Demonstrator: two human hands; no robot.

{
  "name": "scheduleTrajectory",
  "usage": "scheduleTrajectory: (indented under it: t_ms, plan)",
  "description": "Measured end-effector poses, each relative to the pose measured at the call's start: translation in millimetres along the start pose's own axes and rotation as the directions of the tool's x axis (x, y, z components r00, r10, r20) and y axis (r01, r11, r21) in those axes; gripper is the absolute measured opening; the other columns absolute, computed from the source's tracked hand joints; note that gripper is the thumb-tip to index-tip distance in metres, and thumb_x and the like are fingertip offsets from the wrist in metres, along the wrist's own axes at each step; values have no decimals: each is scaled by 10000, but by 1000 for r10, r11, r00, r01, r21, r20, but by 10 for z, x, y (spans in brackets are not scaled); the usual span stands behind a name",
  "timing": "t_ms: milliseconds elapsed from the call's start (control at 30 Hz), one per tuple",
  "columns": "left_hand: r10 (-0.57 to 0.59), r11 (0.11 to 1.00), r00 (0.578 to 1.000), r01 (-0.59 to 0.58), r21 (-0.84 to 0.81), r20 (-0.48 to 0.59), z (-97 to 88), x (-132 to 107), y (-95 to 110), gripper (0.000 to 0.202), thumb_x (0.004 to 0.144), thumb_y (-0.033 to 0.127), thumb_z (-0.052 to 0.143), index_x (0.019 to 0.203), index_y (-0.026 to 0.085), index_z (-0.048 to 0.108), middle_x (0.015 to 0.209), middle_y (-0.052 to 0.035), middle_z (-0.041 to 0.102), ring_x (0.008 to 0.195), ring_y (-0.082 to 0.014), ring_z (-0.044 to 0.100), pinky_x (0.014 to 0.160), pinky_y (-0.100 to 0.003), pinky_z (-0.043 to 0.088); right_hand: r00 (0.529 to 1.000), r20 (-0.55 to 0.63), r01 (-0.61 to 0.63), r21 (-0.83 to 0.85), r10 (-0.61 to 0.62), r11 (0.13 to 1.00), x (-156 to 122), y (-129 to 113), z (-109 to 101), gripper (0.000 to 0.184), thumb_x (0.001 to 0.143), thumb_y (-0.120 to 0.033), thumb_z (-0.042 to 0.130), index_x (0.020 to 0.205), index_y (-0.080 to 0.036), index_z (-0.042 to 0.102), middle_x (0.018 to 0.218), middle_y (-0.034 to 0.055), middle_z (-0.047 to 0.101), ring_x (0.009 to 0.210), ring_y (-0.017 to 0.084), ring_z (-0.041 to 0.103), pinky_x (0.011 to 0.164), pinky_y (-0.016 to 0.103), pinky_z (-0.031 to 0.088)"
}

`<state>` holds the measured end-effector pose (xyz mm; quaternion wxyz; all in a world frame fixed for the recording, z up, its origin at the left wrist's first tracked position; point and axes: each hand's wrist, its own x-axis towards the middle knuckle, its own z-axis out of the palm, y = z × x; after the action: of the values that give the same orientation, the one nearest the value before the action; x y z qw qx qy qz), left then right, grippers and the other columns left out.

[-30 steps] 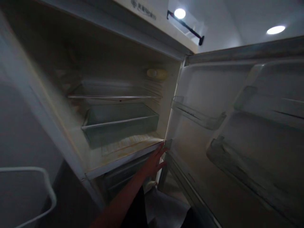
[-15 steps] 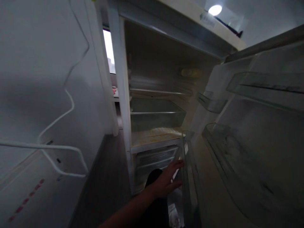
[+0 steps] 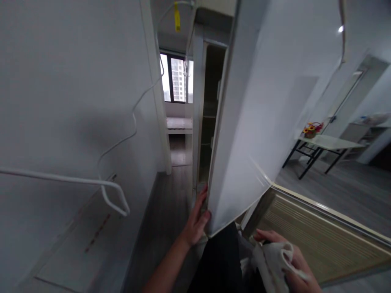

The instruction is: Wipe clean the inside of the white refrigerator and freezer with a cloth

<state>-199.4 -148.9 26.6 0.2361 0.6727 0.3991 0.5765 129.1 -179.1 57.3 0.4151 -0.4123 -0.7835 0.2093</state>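
Observation:
The upper refrigerator door [image 3: 244, 154] stands partly open in front of me, its white outer face turned to the right. At its lower left edge, my left hand [image 3: 194, 226] grips the door, with thumb and fingers on the rim. A dark gap beside the door shows part of the refrigerator's inside [image 3: 210, 81]. Low on the right, my right hand [image 3: 297, 264] is closed on a crumpled white cloth [image 3: 270, 260]. Just beyond that hand, the lower door [image 3: 317, 236] is swung wide, showing its ribbed, yellowish inner panel.
A white wall [image 3: 76, 101] with a loose white cable [image 3: 134, 118] runs along my left. Past a doorway, a window [image 3: 177, 79] lights another room. A table [image 3: 332, 142] bearing a flower basket [image 3: 311, 130] stands at the right. My dark-clothed leg [image 3: 222, 260] is beneath the upper door.
The upper door has swung leftward from wide open, now covering most of the shelves. My left hand has gone from its inner bin side to its edge. My right hand with the cloth has come into view.

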Motion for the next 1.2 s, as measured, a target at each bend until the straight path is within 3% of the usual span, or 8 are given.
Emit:
scheduleTrajectory:
  t_ms: [100, 267, 433, 600, 767, 1033, 1133, 1200]
  plan:
    - [-74, 996, 994, 78, 40, -84, 27, 93, -195, 740, 1018, 576, 428, 1637, 286, 144, 1691, -114, 284, 1556, -281, 281, 1258, -500, 316, 996, 59, -62, 5, 62, 998, -142, -1, -11, 456, 985, -432, 427, 1402, -449, 611, 1326, 38, 698, 1262, 326, 642, 1049, 564, 538]
    - [-21, 976, 975, 67, 207, -220, 42, 314, -428, 889, 1006, 483, 524, 1635, 330, -87, 1746, -84, -21, 1603, -278, 16, 1295, -558, 141, 991, 103, -96, 102, 85, 990, -73, 2, -24, 406, 988, -465, 473, 1298, -359, 712, 1289, 63, 710, 1208, 316, 666, 998, 433, 573]
    - [128, 897, 939, 27, 440, -319, -32, 497, -653, 893, 1001, 477, 531, 1642, 307, -68, 1739, -71, -101, 1572, -274, -180, 1277, -567, -68, 935, 4, -343, 251, 354, 905, -222, 251, 86, 484, 836, -600, 698, 1134, -230, 790, 1178, 107, 748, 1121, 318, 679, 965, 357, 570]
    - [95, 884, 924, 93, 458, -371, -79, 640, -839, 877, 1001, 611, 419, 1650, 232, -35, 1737, -123, -49, 1563, -294, -211, 1243, -596, -141, 678, 12, -656, 461, 735, 598, -394, 710, 360, 647, 709, -758, 731, 1018, -193, 797, 1135, 106, 758, 1144, 313, 654, 991, 361, 541]
    - [107, 893, 914, 85, 443, -392, -131, 738, -984, 956, 963, 661, 467, 1652, 183, 9, 1734, -161, 7, 1589, -293, -123, 1279, -529, -77, 413, 130, -568, 811, 901, 143, -296, 1047, 754, 690, 522, -801, 788, 817, -179, 749, 912, 104, 777, 1055, 352, 690, 888, 424, 576]
    - [121, 825, 910, 130, 550, -396, 53, 421, -875, 953, 973, 445, 596, 1647, 253, -49, 1738, -115, -81, 1591, -298, -120, 1290, -535, -41, 597, 525, -429, 848, 606, -313, 28, 1380, 1046, 581, 614, -688, 831, 927, -203, 766, 985, 111, 785, 1210, 342, 651, 1083, 489, 481]
    - [252, 773, 912, 12, 634, -325, 435, 40, -805, 905, 932, 311, 666, 1642, 305, 105, 1735, -111, 89, 1602, -326, -4, 1287, -595, 40, 688, 523, -319, 841, 503, -437, 54, 1540, 1184, 750, 671, -881, 642, 973, -204, 761, 1154, 146, 752, 1348, 345, 556, 1152, 548, 403]
    - [188, 823, 969, -66, 565, -160, 774, -235, -791, 698, 955, 250, 607, 1580, 310, 305, 1624, -105, 389, 1553, -286, 274, 1273, -556, 209, 714, 521, -280, 824, 468, -492, -22, 1616, 1328, 818, 658, -927, 595, 989, -197, 760, 1216, 159, 730, 1384, 347, 522, 1168, 566, 378]
